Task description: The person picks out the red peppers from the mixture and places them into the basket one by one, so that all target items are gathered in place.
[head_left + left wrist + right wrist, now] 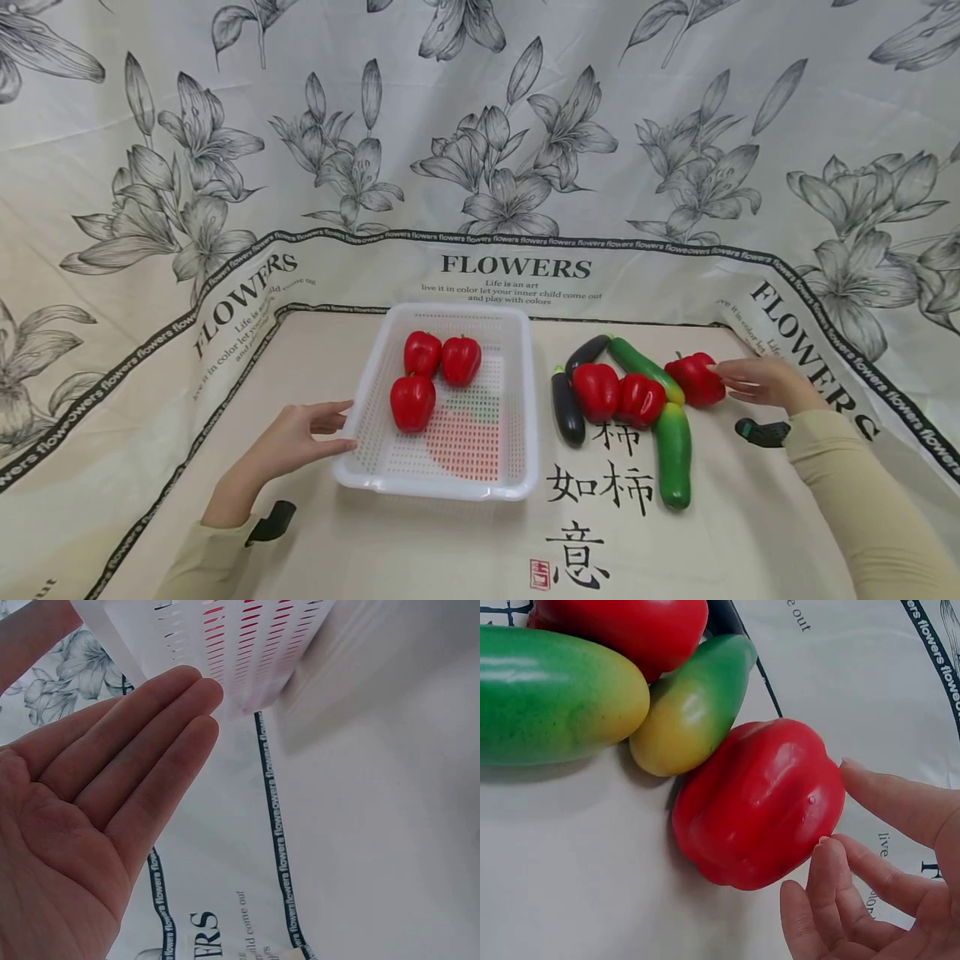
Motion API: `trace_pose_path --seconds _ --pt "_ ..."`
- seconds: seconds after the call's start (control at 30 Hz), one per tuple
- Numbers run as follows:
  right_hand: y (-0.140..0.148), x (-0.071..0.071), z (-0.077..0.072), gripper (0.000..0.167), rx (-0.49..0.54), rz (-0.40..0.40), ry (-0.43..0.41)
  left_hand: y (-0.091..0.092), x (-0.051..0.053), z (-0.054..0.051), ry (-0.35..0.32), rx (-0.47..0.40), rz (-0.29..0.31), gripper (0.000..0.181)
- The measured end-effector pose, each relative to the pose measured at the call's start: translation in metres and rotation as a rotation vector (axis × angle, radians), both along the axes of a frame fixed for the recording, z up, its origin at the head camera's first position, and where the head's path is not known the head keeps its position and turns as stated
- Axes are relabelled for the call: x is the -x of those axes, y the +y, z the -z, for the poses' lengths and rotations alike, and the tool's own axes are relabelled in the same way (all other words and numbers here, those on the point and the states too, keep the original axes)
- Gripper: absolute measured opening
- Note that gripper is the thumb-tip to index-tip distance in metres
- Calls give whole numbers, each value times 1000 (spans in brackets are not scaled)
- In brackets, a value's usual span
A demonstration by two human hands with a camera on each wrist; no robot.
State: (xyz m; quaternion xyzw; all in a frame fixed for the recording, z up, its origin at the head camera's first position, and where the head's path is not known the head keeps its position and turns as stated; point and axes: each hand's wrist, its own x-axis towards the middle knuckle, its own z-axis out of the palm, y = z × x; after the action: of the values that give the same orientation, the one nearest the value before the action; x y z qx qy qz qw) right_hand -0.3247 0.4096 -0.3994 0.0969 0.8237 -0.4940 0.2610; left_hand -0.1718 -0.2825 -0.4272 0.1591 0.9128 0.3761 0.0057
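My right hand (765,385) is at the right side of a red bell pepper (695,380). In the right wrist view its fingertips meet the edge of that bell pepper (761,806) without wrapping round it. At the left, my left hand (291,442) has its fingers stretched out beside the white plastic basket (435,487), thumb and fingertips at the basket's left wall. From the left wrist, the left palm (60,832) shows with nothing in it. Three red bell peppers (412,403) lie inside the basket, toward its left and back.
Right of the basket, two more red bell peppers (596,392) lie among dark eggplants (567,408) and green, yellow-ended cucumber-like vegetables (673,458). One of these (697,705) lies against the bell pepper by my right hand. A flower-printed cloth (517,150) hangs behind the table.
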Motion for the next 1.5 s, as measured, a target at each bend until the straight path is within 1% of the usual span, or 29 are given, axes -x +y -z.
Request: trace_pose_path --seconds 0.07,0.13,0.2,0.3,0.43,0.67,0.73,0.83,0.97,1.07,1.23,1.3,1.4,1.5 --pt "2 0 4 61 -27 -20 14 0 0 0 4 -2 2 64" --pt "4 1 9 70 -46 -17 19 0 1 1 5 -4 3 64" --pt "4 2 12 75 -52 6 13 0 1 1 5 -4 3 65" --pt "5 3 17 79 -35 54 0 -1 2 2 2 -1 0 66" --pt "4 2 20 81 -33 75 -2 -1 2 3 -4 -2 -3 67" --pt "-6 1 23 93 -56 36 -21 -2 2 2 11 -5 3 66" --pt "-9 2 23 93 -57 33 -30 -2 2 3 11 -2 5 66" --pt "-13 4 26 96 -24 73 -39 -2 2 3 10 -2 3 66" --pt "-15 7 30 99 6 120 -31 -1 2 4 12 -6 -2 65" --pt "-15 8 33 96 -2 120 -18 -1 2 3 11 -1 -1 66" --pt "-15 8 37 96 -11 91 -14 0 1 2 5 1 2 66" --pt "-16 8 39 97 -11 67 -16 0 1 2 8 4 1 66" --pt "-16 9 40 96 19 69 -21 0 1 2 16 4 1 65" --pt "-16 10 40 97 67 87 -34 0 1 2 22 -4 2 64"
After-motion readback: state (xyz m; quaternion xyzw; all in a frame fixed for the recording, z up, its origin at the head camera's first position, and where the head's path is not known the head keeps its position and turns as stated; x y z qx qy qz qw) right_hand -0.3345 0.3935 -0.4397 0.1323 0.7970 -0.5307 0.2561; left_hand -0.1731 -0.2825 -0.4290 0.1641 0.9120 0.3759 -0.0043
